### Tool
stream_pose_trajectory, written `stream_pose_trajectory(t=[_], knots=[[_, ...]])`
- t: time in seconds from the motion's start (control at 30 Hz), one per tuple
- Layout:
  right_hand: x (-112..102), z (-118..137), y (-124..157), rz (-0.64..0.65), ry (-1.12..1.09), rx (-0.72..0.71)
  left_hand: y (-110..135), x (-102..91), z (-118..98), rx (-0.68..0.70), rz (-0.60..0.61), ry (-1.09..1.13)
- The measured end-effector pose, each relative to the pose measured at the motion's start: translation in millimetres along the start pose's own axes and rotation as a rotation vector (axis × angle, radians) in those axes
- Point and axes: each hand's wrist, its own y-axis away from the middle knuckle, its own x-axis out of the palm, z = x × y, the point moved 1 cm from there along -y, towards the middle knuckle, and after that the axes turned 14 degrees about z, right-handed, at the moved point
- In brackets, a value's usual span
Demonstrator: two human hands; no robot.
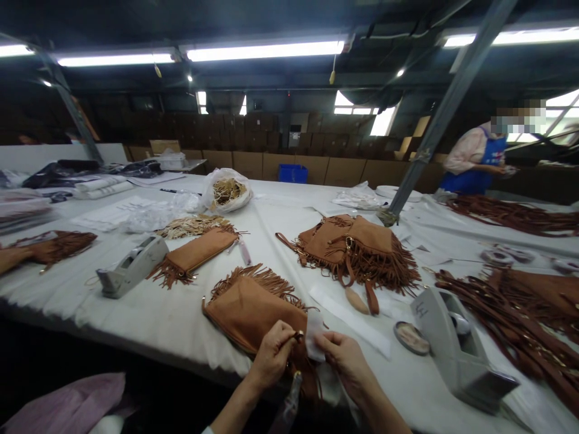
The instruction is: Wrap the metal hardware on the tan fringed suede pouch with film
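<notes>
A brown fringed bag [253, 307] lies at the near table edge, its fringe pointing away from me. My left hand [274, 354] is closed in a pinch on the bag's strap [298, 336] at its right end. Close beside it, my right hand [342, 359] pinches a small white paper strip [314, 334] between thumb and fingers. Below my hands hangs a strap end with a plastic-wrapped metal part [294, 392]. Just to the right on the table lies a longer white strip [355, 322].
Tape dispensers stand left [132, 266] and right [459, 346]. A pile of fringed bags [357, 247] lies ahead, another bag [199, 250] to the left. Brown straps [502, 325] cover the right side. A plastic bag of tan strips [227, 190] sits farther back. A co-worker [479, 157] stands beyond a slanted post [446, 114].
</notes>
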Motion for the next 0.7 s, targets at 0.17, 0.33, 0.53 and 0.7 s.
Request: stream_pose_trajectory(t=[0.17,0.33,0.53,0.7], knots=[[11,-1,-3,-0.198,-0.351,-0.073,2,2.2,1,-0.017,-0.012,-0.08],[20,-4,-8,-0.253,-0.405,-0.173,3,1.4,2,-0.018,0.012,-0.123],[30,0,-8,-0.207,-0.38,-0.21,2,2.2,0,-0.031,0.023,-0.153],[34,1,-7,-0.197,-0.322,-0.232,0,2.1,1,-0.024,0.049,-0.149]])
